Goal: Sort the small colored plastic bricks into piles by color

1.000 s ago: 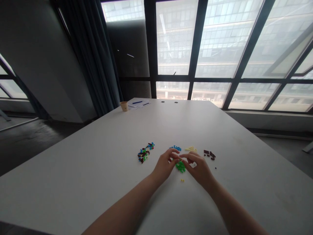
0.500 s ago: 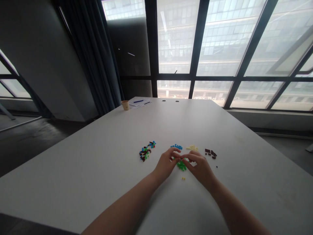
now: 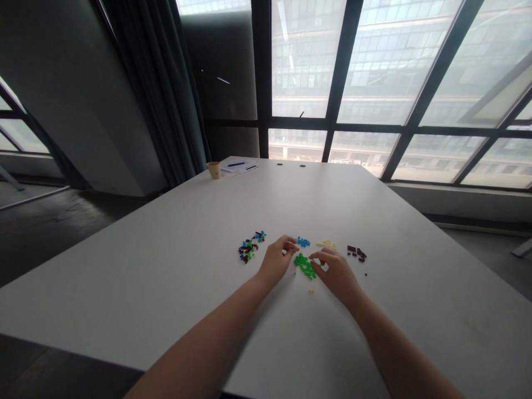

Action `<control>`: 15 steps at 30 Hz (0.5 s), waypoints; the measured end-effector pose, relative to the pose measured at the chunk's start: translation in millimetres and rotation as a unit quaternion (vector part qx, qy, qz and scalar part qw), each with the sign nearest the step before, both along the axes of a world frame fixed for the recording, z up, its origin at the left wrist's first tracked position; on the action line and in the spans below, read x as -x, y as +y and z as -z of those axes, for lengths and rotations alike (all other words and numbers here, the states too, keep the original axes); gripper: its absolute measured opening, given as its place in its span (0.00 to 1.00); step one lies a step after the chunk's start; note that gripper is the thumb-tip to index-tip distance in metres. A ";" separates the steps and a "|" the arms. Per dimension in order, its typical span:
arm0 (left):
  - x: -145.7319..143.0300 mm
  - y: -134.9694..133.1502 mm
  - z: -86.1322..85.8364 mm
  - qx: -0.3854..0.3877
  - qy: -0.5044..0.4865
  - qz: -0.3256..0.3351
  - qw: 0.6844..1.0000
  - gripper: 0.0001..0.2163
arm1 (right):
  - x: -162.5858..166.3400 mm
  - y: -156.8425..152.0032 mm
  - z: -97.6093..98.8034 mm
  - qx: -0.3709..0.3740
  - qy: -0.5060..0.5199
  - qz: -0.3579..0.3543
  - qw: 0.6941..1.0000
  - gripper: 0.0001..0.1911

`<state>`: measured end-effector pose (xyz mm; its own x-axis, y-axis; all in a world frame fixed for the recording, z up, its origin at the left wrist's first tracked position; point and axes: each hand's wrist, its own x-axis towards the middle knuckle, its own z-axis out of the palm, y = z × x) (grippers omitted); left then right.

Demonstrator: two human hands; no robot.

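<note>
My left hand (image 3: 275,259) is closed in a pinch beside the left edge of a pile of small green building bricks (image 3: 305,267). A tiny reddish bit shows at its fingertips, too small to name. On the pile's right side is my right hand (image 3: 336,271), its thumb and index finger slightly apart at the green bricks, with nothing plain between them. Behind the left fingertips lies a group of blue bricks (image 3: 303,242). Pale yellow bricks (image 3: 326,244) sit just beyond the right hand. Two small yellow pieces (image 3: 311,291) lie nearer to me.
A mixed heap of coloured bricks (image 3: 248,249) is left of my hands. Dark brown bricks (image 3: 356,252) and a single black piece (image 3: 366,274) lie to the right. At the white table's (image 3: 174,266) far end stand a paper cup (image 3: 214,170) and papers with pens (image 3: 239,166).
My hands, together at the fingertips before, have parted to either side of the green pile, uncovering more of it. The view has tilted slightly down.
</note>
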<state>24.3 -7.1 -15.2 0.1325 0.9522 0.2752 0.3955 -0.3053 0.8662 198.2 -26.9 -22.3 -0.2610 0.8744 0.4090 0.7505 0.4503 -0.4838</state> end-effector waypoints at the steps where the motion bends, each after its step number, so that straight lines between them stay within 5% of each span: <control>1: 4.2 2.4 -0.1 -0.007 0.029 -0.005 1.000 0.07 | -0.6 0.8 1.1 0.006 -0.003 0.000 1.000 0.08; 4: 17.7 7.3 -1.8 -0.023 0.140 0.022 0.990 0.07 | -3.2 2.5 3.8 0.010 -0.003 -0.009 1.000 0.08; 7: 25.6 7.9 -1.8 0.012 0.205 0.117 0.972 0.06 | -5.2 3.6 5.9 0.003 0.003 -0.016 1.000 0.08; 15: 17.0 6.0 11.1 0.056 0.191 0.162 0.966 0.03 | -4.3 2.1 4.4 -0.009 0.009 -0.028 1.000 0.07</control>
